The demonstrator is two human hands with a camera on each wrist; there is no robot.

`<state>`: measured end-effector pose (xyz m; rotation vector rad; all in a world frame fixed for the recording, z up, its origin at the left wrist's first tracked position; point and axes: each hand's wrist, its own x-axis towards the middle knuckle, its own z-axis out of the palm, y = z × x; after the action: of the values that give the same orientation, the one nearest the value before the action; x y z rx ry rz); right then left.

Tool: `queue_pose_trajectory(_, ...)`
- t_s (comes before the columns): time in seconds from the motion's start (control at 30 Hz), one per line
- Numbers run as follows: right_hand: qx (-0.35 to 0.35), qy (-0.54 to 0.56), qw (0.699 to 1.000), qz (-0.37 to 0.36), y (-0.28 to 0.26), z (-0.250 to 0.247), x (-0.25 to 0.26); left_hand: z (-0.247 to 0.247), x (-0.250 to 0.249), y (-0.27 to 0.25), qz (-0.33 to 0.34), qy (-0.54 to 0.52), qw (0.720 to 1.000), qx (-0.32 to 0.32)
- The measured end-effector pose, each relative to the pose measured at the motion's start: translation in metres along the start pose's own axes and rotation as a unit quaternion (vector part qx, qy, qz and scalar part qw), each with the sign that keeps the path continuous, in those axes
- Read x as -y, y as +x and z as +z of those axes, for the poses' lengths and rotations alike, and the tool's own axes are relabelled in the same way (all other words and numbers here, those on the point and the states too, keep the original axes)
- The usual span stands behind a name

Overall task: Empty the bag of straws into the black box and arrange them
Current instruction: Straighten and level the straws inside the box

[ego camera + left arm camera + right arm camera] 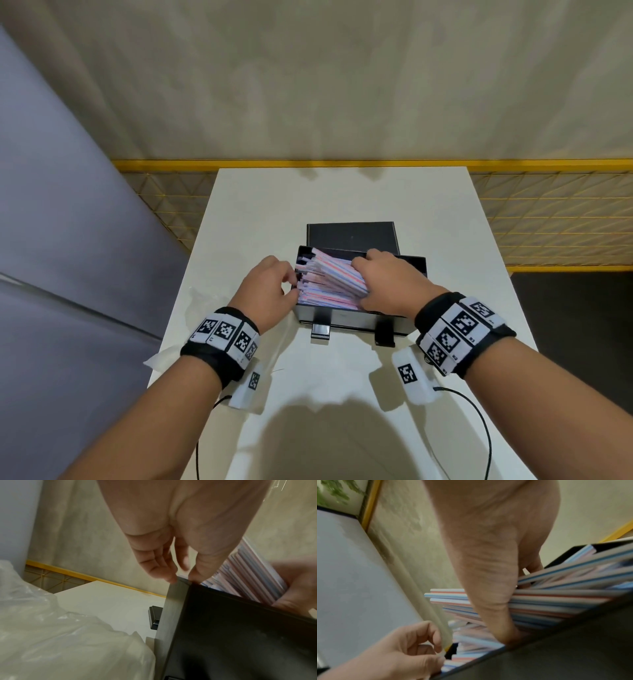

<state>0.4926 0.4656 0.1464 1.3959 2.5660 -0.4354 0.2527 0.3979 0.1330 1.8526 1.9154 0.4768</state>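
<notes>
The open black box (352, 320) stands mid-table, filled at its left with red- and blue-striped white straws (329, 282). My right hand (383, 284) grips a thick bundle of those straws (556, 601) inside the box, thumb on the near side and fingers over the far side, with the bundle tilted up at its left end. My left hand (274, 287) is at the box's left end with curled fingers; its fingertips (173, 577) pinch the corner rim of the box (240, 628), right by the straw ends (453, 660). The empty clear bag (60, 635) lies crumpled left of the box.
The black lid (351, 234) lies flat just behind the box. Two clasps (320, 330) stick out from the box's front wall. The white table (342, 198) has bare surface behind and in front. A yellow mesh fence (548, 222) runs beyond the far edge.
</notes>
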Motion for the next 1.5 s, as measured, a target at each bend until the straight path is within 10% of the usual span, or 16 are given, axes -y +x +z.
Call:
queue_pose_trajectory(0.47, 0.051, -0.038, 0.998, -0.002, 0.011, 0.015, 0.003, 0.014, -0.019, -0.002, 0.132, 0.093, 0.986, 0.042)
queue_pose_trajectory(1.5, -0.011, 0.025, 0.999, -0.016, 0.006, 0.035, 0.0, 0.037, -0.009, -0.005, 0.035, -0.088, 0.995, 0.02)
